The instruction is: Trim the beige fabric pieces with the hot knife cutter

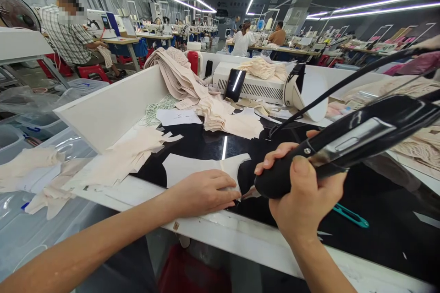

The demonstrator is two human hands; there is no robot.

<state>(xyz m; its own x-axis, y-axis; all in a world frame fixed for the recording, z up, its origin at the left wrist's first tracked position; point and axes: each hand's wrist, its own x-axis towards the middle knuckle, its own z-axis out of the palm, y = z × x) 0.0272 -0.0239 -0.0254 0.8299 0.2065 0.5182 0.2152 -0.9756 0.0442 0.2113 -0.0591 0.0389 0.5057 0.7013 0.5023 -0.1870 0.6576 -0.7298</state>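
My left hand (206, 192) lies flat, fingers stretched out, on a white curved-edged piece (187, 167) on the glossy black tabletop. I cannot tell whether that piece is paper or fabric. A narrow cream strip (222, 165) crosses its top edge. My right hand (302, 197) is wrapped round a black corded hand tool (343, 146) with a metal lever along its body. The tool's lower end is just right of the left fingertips, beside the white piece; its exact contact point is hard to see. To the right lies a teal thread snipper (350, 216).
Cream fabric stacks (127, 153) lie at left and centre, by a white marked sheet (178, 116). A phone (235, 84) leans on a vented white box (264, 82). White side boards (110, 100) edge the table; a black cable (330, 94) arches at right. Other people sit at sewing machines beyond.
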